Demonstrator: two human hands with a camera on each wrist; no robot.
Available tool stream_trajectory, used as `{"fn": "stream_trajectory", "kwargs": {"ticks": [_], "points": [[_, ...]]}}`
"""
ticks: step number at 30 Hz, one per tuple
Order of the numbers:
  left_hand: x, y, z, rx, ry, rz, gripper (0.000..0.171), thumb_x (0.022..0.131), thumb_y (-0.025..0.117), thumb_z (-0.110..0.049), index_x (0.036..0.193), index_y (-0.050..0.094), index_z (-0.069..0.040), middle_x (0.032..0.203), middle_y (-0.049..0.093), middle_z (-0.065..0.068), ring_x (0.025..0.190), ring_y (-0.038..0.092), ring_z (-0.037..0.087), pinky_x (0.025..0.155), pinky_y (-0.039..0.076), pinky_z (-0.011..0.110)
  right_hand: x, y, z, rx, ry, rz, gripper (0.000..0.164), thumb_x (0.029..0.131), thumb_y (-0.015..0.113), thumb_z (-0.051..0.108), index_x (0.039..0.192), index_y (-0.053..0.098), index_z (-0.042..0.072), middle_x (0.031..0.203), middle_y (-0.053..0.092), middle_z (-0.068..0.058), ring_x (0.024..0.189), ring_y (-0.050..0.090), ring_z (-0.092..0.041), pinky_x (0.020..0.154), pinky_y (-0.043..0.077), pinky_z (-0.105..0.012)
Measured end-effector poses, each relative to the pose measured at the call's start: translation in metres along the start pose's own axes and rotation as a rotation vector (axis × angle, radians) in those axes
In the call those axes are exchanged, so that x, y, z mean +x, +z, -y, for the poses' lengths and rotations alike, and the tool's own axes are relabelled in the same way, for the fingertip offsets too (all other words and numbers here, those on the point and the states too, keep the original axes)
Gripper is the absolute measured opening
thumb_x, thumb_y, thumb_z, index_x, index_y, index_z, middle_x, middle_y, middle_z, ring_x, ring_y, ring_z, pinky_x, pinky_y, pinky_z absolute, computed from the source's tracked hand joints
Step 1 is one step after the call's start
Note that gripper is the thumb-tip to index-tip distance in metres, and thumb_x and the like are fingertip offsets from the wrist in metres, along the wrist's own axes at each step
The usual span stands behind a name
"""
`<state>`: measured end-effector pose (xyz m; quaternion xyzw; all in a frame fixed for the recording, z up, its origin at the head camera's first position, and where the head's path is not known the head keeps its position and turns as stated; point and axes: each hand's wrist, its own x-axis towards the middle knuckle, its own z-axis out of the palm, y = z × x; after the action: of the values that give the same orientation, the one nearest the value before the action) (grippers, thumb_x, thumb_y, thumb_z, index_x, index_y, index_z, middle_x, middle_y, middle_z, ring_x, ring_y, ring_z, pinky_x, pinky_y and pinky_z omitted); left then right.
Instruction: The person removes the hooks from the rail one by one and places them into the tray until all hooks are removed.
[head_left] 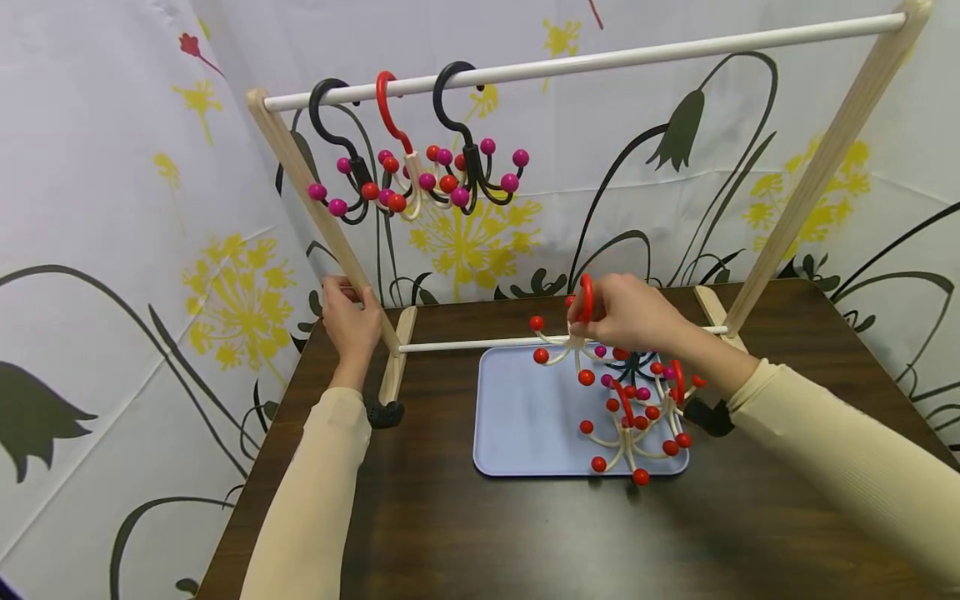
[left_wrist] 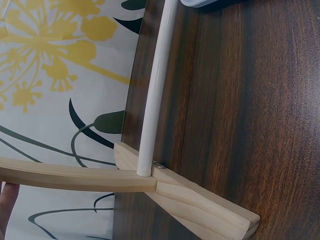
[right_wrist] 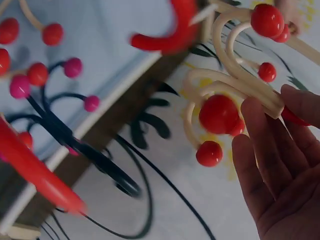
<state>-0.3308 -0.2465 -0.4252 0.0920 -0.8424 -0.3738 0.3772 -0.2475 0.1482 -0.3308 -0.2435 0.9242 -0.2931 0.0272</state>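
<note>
My right hand (head_left: 626, 312) pinches a cream multi-arm hanger (head_left: 576, 342) near its red hook, above the tray. In the right wrist view, the fingers and thumb meet at the base of its curved, red-balled arms. At the left end of the rack, my left hand (head_left: 351, 325) holds the slanted wooden post (head_left: 315, 192); in the left wrist view only a finger (left_wrist: 7, 202) shows at the post's edge. Below the right hand, a blue-grey tray (head_left: 517, 417) bears cream hangers (head_left: 627, 437) with red hooks and a black hanger (right_wrist: 57, 127) with magenta balls.
From the white top rod (head_left: 600, 61) hang a black hanger (head_left: 324, 117), a cream one with a red hook (head_left: 387, 108) and another black one (head_left: 442, 96), bunched leftward. A lower white rod (head_left: 472, 342) joins the wooden feet behind the tray on the dark table (head_left: 450, 533).
</note>
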Motion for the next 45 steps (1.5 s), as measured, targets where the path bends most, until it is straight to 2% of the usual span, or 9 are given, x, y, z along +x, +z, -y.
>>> {"fn": "stream_trajectory", "kwargs": {"ticks": [6, 13, 21, 30, 33, 38, 45], "points": [[0.000, 0.003, -0.005, -0.008, -0.004, 0.017, 0.026, 0.089, 0.064, -0.012, 0.108, 0.051, -0.001, 0.094, 0.057, 0.015, 0.087, 0.058, 0.033, 0.078, 0.043, 0.052, 0.003, 0.029, -0.019, -0.024, -0.034, 0.063, 0.003, 0.084, 0.076, 0.013, 0.086, 0.074, 0.013, 0.078, 0.068, 0.007, 0.074, 0.058, -0.017, 0.070, 0.047, -0.036], [0.001, 0.004, -0.005, -0.015, 0.002, 0.008, 0.025, 0.089, 0.064, -0.012, 0.108, 0.051, -0.002, 0.093, 0.057, 0.014, 0.086, 0.058, 0.032, 0.078, 0.043, 0.052, 0.000, 0.047, -0.034, -0.008, -0.082, 0.204, 0.005, 0.086, 0.073, 0.008, 0.090, 0.076, 0.008, 0.087, 0.070, 0.002, 0.070, 0.061, -0.013, 0.067, 0.051, -0.032], [0.000, 0.001, -0.005, -0.022, -0.002, 0.004, 0.024, 0.089, 0.064, -0.012, 0.107, 0.051, -0.002, 0.091, 0.057, 0.015, 0.084, 0.059, 0.033, 0.077, 0.043, 0.052, -0.001, 0.056, -0.046, 0.040, -0.081, 0.330, 0.006, 0.087, 0.073, 0.011, 0.091, 0.075, 0.007, 0.090, 0.072, 0.002, 0.083, 0.068, -0.015, 0.075, 0.055, -0.033], [-0.001, 0.000, -0.005, -0.026, 0.002, -0.004, 0.024, 0.089, 0.064, -0.011, 0.106, 0.051, -0.001, 0.092, 0.057, 0.015, 0.085, 0.059, 0.033, 0.077, 0.043, 0.051, 0.005, 0.057, -0.044, 0.000, -0.023, 0.467, 0.019, 0.089, 0.072, 0.020, 0.098, 0.070, 0.004, 0.094, 0.065, -0.002, 0.084, 0.059, -0.017, 0.077, 0.051, -0.034], [-0.001, 0.000, -0.004, -0.025, 0.000, -0.004, 0.024, 0.089, 0.064, -0.011, 0.106, 0.051, -0.001, 0.092, 0.057, 0.015, 0.085, 0.059, 0.033, 0.076, 0.043, 0.051, 0.006, 0.060, -0.044, -0.009, -0.020, 0.476, 0.020, 0.089, 0.072, 0.021, 0.099, 0.069, 0.005, 0.095, 0.065, -0.002, 0.086, 0.059, -0.017, 0.080, 0.051, -0.034], [-0.001, 0.000, -0.001, -0.020, -0.002, -0.011, 0.024, 0.089, 0.064, -0.011, 0.107, 0.052, -0.002, 0.093, 0.057, 0.015, 0.086, 0.059, 0.033, 0.076, 0.043, 0.051, 0.010, 0.063, -0.041, -0.007, -0.067, 0.450, 0.011, 0.090, 0.070, 0.018, 0.095, 0.071, 0.008, 0.092, 0.067, 0.000, 0.082, 0.059, -0.016, 0.078, 0.052, -0.034], [-0.001, 0.001, 0.000, -0.015, 0.002, -0.010, 0.024, 0.089, 0.064, -0.012, 0.107, 0.052, -0.002, 0.093, 0.058, 0.015, 0.086, 0.060, 0.032, 0.077, 0.043, 0.050, 0.013, 0.064, -0.044, 0.009, -0.083, 0.346, 0.010, 0.091, 0.069, 0.014, 0.096, 0.073, 0.006, 0.090, 0.070, -0.001, 0.078, 0.062, -0.014, 0.074, 0.052, -0.033]]}}
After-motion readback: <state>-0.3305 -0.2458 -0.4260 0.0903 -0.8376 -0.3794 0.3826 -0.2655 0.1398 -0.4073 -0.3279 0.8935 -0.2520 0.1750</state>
